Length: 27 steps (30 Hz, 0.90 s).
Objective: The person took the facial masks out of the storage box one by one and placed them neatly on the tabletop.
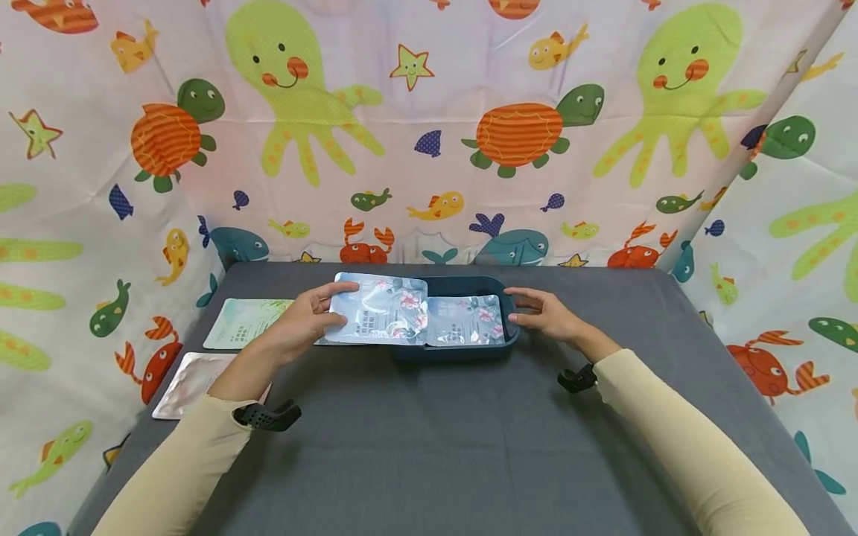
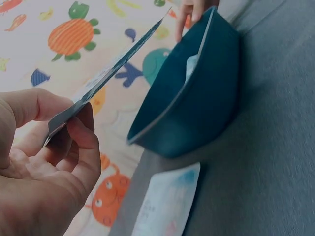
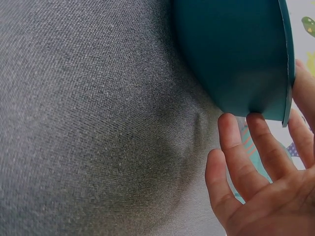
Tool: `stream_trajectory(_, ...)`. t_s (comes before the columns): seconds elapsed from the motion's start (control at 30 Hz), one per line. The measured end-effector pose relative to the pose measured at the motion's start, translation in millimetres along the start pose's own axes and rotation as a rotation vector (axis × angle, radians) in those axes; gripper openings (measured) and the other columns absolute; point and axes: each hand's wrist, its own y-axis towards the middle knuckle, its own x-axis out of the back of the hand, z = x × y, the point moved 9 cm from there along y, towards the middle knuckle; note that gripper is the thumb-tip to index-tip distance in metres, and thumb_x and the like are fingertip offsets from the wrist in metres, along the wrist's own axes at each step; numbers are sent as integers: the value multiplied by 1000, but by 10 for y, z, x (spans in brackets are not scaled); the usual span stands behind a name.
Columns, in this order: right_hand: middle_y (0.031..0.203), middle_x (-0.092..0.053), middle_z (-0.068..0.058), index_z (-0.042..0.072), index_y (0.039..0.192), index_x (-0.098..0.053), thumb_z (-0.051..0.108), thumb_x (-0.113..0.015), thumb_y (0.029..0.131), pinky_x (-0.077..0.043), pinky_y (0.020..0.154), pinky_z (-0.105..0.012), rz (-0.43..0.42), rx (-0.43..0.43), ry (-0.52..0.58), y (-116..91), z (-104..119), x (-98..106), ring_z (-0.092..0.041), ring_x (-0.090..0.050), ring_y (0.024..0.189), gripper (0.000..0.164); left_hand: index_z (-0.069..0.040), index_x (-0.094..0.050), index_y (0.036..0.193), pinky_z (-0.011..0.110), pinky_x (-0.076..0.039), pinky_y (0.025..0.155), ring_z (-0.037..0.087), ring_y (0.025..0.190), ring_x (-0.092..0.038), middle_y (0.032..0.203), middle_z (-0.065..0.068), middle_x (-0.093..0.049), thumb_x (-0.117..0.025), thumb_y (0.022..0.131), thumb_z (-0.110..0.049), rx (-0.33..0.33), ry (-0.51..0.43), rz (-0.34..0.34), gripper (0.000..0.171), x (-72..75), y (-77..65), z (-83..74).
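My left hand (image 1: 304, 316) pinches a pale blue flower-printed sheet mask packet (image 1: 378, 309) by its left edge, thumb on one face. Seen edge-on in the left wrist view, the held packet (image 2: 110, 71) is raised above the table, beside a dark blue plastic bin (image 1: 449, 353). Inside the bin lies a similar blue packet (image 1: 465, 320). My right hand (image 1: 546, 313) touches the bin's right end at the rim; the right wrist view shows its fingertips (image 3: 256, 120) against the bin's end wall (image 3: 236, 59), fingers fairly straight.
Another packet (image 2: 167, 201) lies on the table next to the bin, mostly hidden in the head view. Further left are a green packet (image 1: 244, 324) and a silvery pink packet (image 1: 194, 383), the latter partly behind my left forearm. A sea-animal curtain (image 1: 429, 97) surrounds the grey table (image 1: 429, 447).
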Motion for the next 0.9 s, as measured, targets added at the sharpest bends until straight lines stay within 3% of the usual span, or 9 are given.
stream_trajectory(0.4,163,-29,-26,11,155,-38,20,-62,101,-39,111,-63,4,2,-2,6,14,6,-48,-29,150,60,-17,-40,155,22,-57,89,10,108,-64,160,23,-29,-59,96,0,19,20,-23,64,388,-301,144)
stream_trajectory(0.67,164,-28,-25,11,156,-38,24,-64,101,-40,111,-62,-1,15,-10,25,15,-3,-49,-31,148,63,-21,-44,153,33,-58,93,14,110,-68,155,15,-35,-65,96,-7,-8,5,-12,62,643,-548,182)
stream_trajectory(0.9,163,-29,-25,11,155,-39,20,-63,101,-39,111,-63,-7,16,-11,9,8,9,-48,-31,149,61,-22,-41,154,30,-58,92,14,108,-66,156,17,-30,-65,98,-10,18,70,-20,62,841,-695,334)
